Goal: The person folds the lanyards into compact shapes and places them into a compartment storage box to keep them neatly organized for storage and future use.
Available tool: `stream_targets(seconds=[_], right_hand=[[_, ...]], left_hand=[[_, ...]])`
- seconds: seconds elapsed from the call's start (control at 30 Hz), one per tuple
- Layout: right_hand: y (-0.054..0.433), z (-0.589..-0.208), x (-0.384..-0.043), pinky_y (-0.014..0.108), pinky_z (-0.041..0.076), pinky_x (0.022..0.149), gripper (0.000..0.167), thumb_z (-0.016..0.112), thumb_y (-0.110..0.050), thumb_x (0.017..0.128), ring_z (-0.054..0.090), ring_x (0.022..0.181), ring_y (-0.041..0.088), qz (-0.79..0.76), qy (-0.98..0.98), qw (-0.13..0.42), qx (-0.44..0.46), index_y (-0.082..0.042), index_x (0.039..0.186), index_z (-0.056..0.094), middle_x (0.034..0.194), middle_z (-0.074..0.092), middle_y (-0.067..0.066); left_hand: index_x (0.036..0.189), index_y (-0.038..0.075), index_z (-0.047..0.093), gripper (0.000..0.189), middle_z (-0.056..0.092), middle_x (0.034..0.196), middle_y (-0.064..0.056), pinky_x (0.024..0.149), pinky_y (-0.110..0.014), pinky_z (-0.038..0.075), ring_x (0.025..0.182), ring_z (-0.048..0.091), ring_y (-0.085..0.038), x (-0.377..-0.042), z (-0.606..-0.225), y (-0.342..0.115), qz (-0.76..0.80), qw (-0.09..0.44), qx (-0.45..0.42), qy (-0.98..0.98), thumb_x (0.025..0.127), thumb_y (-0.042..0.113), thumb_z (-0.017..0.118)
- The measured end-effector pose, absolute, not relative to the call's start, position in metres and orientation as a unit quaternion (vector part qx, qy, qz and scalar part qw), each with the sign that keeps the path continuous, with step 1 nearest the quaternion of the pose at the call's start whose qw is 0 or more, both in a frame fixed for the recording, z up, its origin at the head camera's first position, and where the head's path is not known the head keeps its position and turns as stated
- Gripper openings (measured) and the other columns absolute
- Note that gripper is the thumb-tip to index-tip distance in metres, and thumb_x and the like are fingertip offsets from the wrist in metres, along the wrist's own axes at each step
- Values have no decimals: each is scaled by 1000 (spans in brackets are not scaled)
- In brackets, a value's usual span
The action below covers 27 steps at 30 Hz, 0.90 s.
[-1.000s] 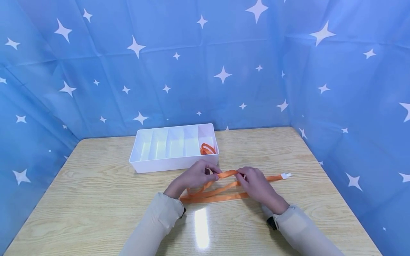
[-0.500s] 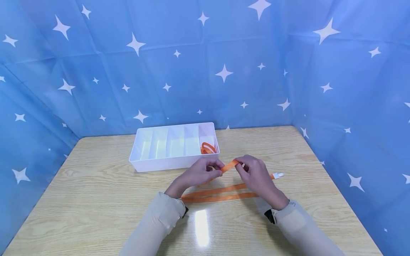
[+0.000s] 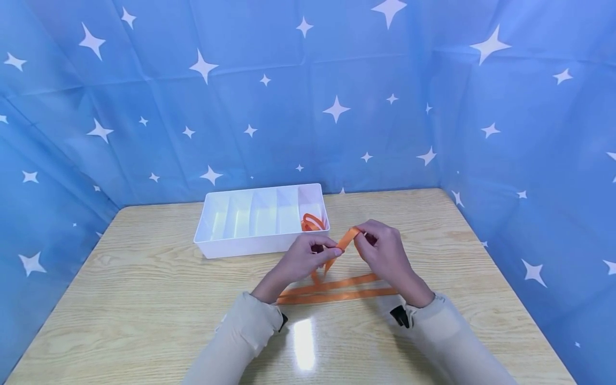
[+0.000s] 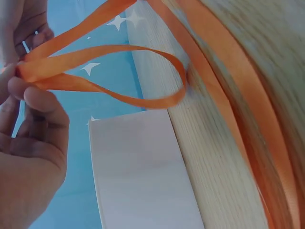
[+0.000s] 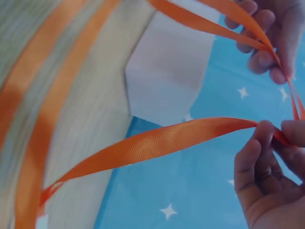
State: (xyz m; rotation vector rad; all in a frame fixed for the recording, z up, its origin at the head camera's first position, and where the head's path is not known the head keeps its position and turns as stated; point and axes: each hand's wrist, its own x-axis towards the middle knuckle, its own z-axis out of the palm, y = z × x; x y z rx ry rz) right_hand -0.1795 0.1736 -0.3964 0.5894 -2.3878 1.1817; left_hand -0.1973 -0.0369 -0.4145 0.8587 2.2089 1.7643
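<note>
Over the table, my left hand (image 3: 308,258) pinches a folded part of an orange lanyard (image 4: 107,71), its loop trailing from the fingers in the left wrist view. Just to the right and a little higher, my right hand (image 3: 385,254) pinches the same strap, leaving a short stretch between the two hands. From the right fingers a length of strap (image 5: 162,143) runs down towards a white end piece (image 5: 43,222), mostly cut off by the right wrist view's edge. Two more lengths of the lanyard lie across the tabletop below the hands.
Behind the hands stands a white box (image 3: 250,246) with several compartments. Another coiled orange strap (image 3: 313,222) lies in its right-end compartment. A blue curtain (image 3: 269,107) with white stars hangs at the table's back edge and along the sides.
Both hands have risen, the right one more, lifting the strap between them. The loop has come up off the table, and the white end has gone from sight behind the right hand in the head view.
</note>
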Motion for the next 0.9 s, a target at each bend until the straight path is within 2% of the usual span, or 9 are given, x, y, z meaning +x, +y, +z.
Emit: stream_targets(seconds=[0.2, 0.4, 0.57, 0.73, 0.9], right_hand=[[171, -389, -178, 25, 45, 52, 15, 62, 0, 95, 49, 55, 10, 436, -846, 228, 206, 0, 98, 77, 74, 63, 0], [167, -381, -175, 24, 47, 50, 14, 64, 0, 95, 51, 54, 12, 450, -838, 235, 198, 1, 97, 77, 73, 62, 1], [164, -375, -173, 22, 51, 53, 16, 62, 2, 95, 58, 55, 14, 475, -826, 235, 194, 0, 101, 77, 75, 64, 3], [159, -369, -171, 20, 49, 52, 14, 64, 0, 95, 57, 55, 16, 493, -810, 249, 195, -2, 99, 78, 75, 65, 3], [156, -363, -170, 19, 47, 51, 13, 65, 0, 94, 57, 55, 23, 508, -797, 259, 199, -1, 97, 78, 72, 63, 3]], left_hand=[[95, -1, 77, 15, 60, 75, -4, 52, -22, 37, 59, 46, -12, -193, -415, -32, 603, 56, 286, 743, 93, 12, 71], [98, 0, 77, 13, 60, 77, -7, 54, -21, 38, 63, 48, -17, -188, -414, -29, 609, 44, 276, 742, 92, 11, 71], [99, -1, 77, 12, 63, 78, -10, 53, -20, 37, 61, 48, -16, -186, -417, -23, 626, 8, 278, 729, 90, 5, 73], [115, 2, 72, 29, 70, 84, -10, 49, -20, 35, 53, 43, -13, -184, -420, -17, 651, -21, 264, 711, 86, 5, 77], [128, 4, 64, 44, 69, 87, -13, 46, -20, 31, 50, 39, -12, -183, -418, -14, 673, -19, 256, 694, 86, 4, 76]])
